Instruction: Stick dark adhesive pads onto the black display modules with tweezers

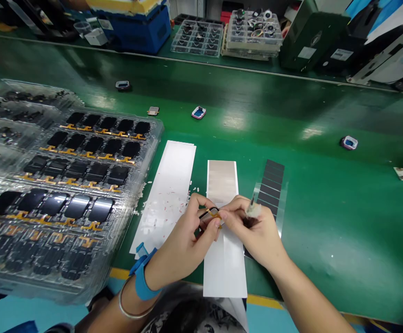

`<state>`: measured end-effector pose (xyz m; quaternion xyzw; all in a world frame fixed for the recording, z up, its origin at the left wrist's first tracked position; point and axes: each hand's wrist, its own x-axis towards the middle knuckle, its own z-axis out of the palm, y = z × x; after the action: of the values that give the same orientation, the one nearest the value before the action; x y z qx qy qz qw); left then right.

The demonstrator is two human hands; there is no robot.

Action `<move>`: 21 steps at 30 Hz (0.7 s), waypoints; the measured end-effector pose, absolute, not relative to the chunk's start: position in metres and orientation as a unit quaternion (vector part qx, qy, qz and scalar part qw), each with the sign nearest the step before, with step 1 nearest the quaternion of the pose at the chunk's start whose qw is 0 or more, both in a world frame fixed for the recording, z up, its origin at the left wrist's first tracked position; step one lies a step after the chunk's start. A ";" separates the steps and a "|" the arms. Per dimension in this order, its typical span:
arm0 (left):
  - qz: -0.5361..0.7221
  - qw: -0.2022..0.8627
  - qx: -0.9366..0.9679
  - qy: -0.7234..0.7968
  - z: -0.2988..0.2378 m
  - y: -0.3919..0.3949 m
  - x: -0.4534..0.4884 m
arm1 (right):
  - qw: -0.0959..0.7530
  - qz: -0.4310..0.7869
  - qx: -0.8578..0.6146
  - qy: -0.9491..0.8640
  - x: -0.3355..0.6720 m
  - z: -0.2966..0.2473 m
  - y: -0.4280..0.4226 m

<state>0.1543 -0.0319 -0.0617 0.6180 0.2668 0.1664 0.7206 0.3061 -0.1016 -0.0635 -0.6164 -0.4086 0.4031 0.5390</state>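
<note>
Nearest the camera, 2 bare forearms reach across the edge of a green tabletop (340, 231). The left hand (182, 236) wears a blue wrist strap (145, 280) and a metal bangle (128, 300). Its grip is closed on a small amber flex piece (213, 213), held above a white-and-beige liner strip (224, 273), and the right hand (253, 233) pinches that piece from the other side. A white-tipped stick (253, 210) rises behind the right fingers; whether they hold it, I cannot tell. The hands hide part of the strip. To its left lies a white sheet dotted with scraps (167, 185); to its right, a clear film of dark rectangles (271, 185). Further left, stacked clear trays (155, 132) carry black panels in rows of 5. A blue crate (135, 27) stands beyond.
</note>
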 end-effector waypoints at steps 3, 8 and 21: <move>0.171 0.686 0.647 0.285 -0.061 -0.031 0.153 | 0.593 0.355 -0.622 -0.367 0.320 -0.064 -0.103; 0.160 0.557 0.754 0.309 -0.062 -0.027 0.152 | 0.587 0.222 -0.690 -0.361 0.335 -0.065 -0.109; 0.103 0.552 0.760 0.327 -0.062 -0.012 0.159 | 0.617 0.343 -0.651 -0.279 0.302 -0.099 -0.099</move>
<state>0.1590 -0.0120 -0.0617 0.7598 0.3275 0.1034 0.5521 0.3021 -0.0992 -0.0991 -0.6510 -0.2789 0.3425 0.6173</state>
